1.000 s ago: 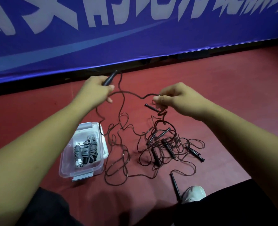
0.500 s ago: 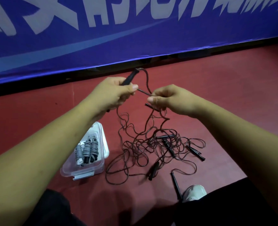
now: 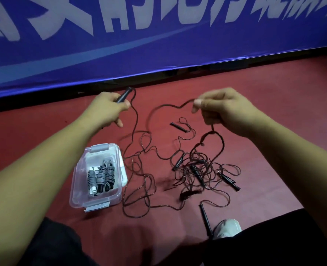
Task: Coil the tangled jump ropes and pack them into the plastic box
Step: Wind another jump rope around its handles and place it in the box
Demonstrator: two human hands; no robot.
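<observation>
Over the red floor's (image 3: 274, 89) far edge, left hand (image 3: 109, 109) grips a black handle (image 3: 123, 95), right hand (image 3: 223, 110) pinches its cord (image 3: 175, 106); the tangle (image 3: 195, 169) lies below, plastic box (image 3: 77, 191) at left. Best draw cord out slowly, freeing snags before winding.

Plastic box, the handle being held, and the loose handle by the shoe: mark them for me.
plastic box (image 3: 99, 148): head view, grey latch on its far rim.
held handle (image 3: 124, 95): head view, exposed upper end.
loose handle (image 3: 205, 219): head view, middle of its shaft.
</observation>
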